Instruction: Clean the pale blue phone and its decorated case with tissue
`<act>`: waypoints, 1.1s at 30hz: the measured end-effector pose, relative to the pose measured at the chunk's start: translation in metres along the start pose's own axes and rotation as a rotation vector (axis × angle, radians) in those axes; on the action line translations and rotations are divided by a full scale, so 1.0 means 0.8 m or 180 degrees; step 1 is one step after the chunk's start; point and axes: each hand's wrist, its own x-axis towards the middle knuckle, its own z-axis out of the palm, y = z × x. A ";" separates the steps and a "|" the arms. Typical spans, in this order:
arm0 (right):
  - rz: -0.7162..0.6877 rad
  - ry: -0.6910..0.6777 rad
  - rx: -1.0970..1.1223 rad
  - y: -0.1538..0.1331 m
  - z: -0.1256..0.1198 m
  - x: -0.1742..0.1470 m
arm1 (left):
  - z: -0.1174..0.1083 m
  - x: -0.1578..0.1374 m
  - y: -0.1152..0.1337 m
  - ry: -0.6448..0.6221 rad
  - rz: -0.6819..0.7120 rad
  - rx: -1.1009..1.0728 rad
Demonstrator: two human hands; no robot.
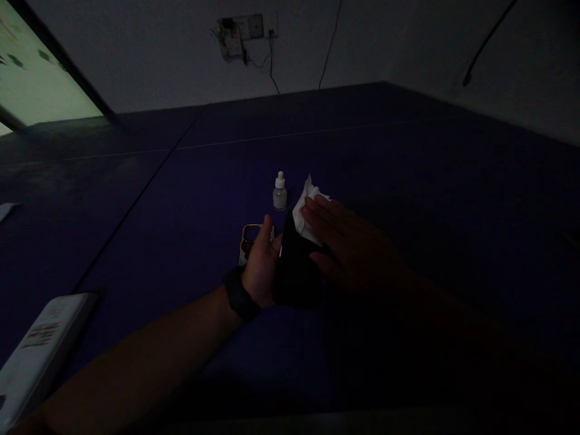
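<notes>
My left hand (pixel 263 269), with a dark watch on the wrist, grips a dark phone (pixel 296 275) along its left edge. The phone is tilted, its black face toward me. My right hand (pixel 347 241) presses a crumpled white tissue (pixel 300 217) flat on the phone's upper part, its fingers over the tissue. Just beyond stands a small dropper bottle (pixel 280 196) with a white cap, upright. Partly hidden behind my left hand lies what looks like a phone case (pixel 247 238) with a gold rim. The light is dim, so the phone's lower edge is hard to make out.
Everything lies on a dark blue table (pixel 181 211). A white box (pixel 40 350) with print sits at the lower left, and a pale object (pixel 6 210) at the far left edge. Sockets (pixel 247 27) with plugs and cords are on the wall behind.
</notes>
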 end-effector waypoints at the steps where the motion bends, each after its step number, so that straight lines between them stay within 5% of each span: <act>1: 0.0028 0.0027 -0.0033 0.000 0.000 0.000 | 0.000 0.000 0.000 0.0004 -0.0002 0.0012; 6: -0.0371 -0.0196 0.0029 -0.013 0.003 0.001 | -0.003 0.001 -0.001 0.0143 0.0194 -0.0004; 12: 0.0159 0.0124 -0.0148 0.000 0.001 0.000 | 0.001 0.000 0.001 -0.0038 -0.0026 -0.0040; 18: -0.0314 -0.0250 0.0173 -0.018 0.005 0.000 | 0.006 0.000 0.003 0.0304 0.0176 -0.0007; 25: 0.0136 0.0033 -0.0003 -0.005 0.003 -0.002 | 0.009 0.000 0.003 0.0163 0.0055 -0.0097; 33: -0.0342 -0.0321 0.0440 -0.021 0.007 -0.003 | 0.007 0.000 0.006 0.0277 0.0163 -0.0180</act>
